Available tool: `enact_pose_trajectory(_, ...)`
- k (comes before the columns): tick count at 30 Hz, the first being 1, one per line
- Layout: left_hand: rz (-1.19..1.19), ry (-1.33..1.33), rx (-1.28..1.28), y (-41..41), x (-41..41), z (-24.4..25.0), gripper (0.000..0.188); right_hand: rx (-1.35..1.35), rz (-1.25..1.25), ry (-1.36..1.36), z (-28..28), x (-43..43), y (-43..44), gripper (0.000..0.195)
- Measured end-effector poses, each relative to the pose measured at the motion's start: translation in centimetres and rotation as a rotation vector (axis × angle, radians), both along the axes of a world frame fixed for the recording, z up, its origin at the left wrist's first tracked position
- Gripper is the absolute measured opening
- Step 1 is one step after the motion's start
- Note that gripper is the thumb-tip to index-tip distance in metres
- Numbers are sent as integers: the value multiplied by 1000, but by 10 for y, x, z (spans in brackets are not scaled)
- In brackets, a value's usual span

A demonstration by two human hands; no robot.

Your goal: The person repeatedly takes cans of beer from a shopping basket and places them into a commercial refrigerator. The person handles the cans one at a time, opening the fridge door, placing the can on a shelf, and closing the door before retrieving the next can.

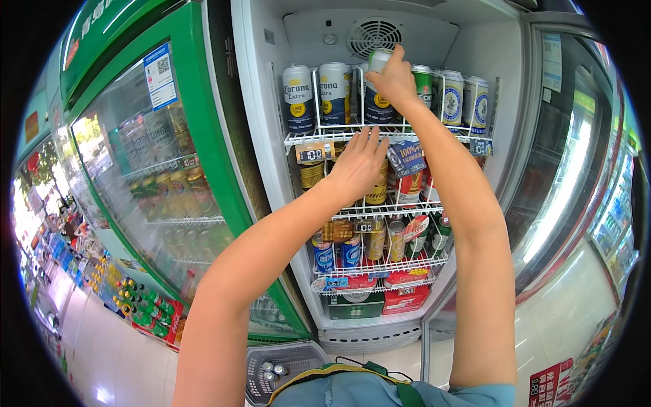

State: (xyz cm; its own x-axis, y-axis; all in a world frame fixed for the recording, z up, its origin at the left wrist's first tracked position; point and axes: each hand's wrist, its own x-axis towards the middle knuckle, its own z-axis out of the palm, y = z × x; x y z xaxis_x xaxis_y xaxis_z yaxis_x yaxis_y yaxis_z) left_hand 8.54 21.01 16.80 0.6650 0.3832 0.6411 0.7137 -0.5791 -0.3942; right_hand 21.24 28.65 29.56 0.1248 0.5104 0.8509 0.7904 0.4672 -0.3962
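My right hand is raised to the top shelf of an upright drinks fridge, its fingers around the upper part of a white-and-green can. This can is above and behind a Corona Extra can. Two more Corona cans stand to the left; a green can and white-and-blue cans stand to the right. My left hand is spread, palm down, against the front of the top wire shelf, between price tags, and holds nothing visible. Its fingertips reach the shelf edge.
Lower wire shelves hold more cans, with boxes at the bottom. A green-framed fridge door is at the left, an open glass door at the right. A grey basket with several cans is on the floor.
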Motion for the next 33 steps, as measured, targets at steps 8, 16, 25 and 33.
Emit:
enact_pose_trajectory(8,62,29,-1,44,31,6,81,-44,-105,-83,-15,-5,22,84)
enact_pose_trajectory(16,22,-46,38,57,28,2,80,-114,-84,-102,-35,-5,18,100)
enact_pose_trajectory(25,127,-40,79,61,36,6,69,-384,14,-16,-50,6,29,95)
enact_pose_trajectory(33,226,-2,-7,59,43,17,59,-416,-21,13,-51,0,53,82)
